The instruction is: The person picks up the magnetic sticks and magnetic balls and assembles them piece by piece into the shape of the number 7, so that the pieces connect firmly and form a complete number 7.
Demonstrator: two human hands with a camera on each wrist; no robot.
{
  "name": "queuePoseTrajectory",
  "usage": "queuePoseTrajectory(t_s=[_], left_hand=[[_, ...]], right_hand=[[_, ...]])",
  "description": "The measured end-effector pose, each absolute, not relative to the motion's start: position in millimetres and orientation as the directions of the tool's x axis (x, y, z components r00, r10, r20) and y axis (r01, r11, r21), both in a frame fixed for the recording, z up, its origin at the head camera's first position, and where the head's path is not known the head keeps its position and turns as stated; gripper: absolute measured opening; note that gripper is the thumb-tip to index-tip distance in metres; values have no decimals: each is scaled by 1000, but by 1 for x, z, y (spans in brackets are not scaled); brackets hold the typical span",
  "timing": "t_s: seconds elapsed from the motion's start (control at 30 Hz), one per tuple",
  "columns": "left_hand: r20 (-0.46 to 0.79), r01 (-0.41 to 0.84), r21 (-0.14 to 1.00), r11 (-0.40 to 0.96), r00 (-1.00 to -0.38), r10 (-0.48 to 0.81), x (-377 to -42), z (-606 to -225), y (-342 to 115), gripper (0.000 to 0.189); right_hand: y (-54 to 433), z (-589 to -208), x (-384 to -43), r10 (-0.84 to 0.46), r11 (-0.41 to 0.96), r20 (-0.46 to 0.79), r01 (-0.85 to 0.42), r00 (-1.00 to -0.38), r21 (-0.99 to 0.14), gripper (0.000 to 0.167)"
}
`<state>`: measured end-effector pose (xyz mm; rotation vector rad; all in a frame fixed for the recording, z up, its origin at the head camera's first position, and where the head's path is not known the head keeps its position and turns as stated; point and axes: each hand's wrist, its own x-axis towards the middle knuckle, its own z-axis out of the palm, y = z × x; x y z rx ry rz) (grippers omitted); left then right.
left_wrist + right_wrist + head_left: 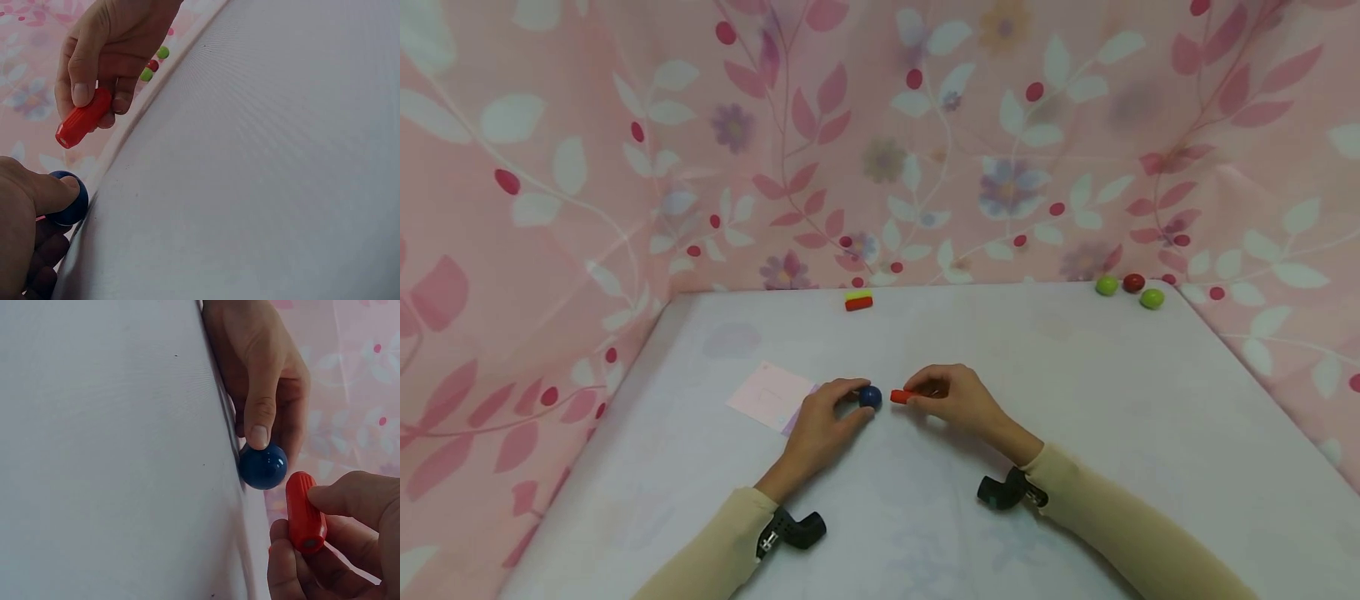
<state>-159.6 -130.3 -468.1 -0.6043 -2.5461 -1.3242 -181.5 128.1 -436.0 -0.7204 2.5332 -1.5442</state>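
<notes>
Between the thumb and fingers of my left hand (824, 423) is a glossy dark blue ball (870, 397), low at the tabletop. My right hand (958, 402) pinches a short red ridged stick (899, 397) by one end. In the right wrist view, the red stick (305, 512) shows a small grey dot on its near end, and the blue ball (263, 466) is close beside it with a small gap. The left wrist view shows the red stick (84, 119) held above the level of the blue ball (70, 206).
A pink square of paper (769, 395) with a purple edge lies left of my left hand. A yellow stick (858, 295) and another red stick (859, 304) lie together at the back. Two green balls (1152, 298) and a dark red ball (1133, 283) sit at the far right corner.
</notes>
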Motion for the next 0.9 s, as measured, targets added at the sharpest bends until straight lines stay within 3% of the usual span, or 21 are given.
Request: queuePoseTrajectory(t_s=[0.9], left_hand=[[399,479,727,492,-878,266,-158,-469,-131,41]], right_hand=[[118,-444,-185,-456,382,189,-383,-870,-841,15]])
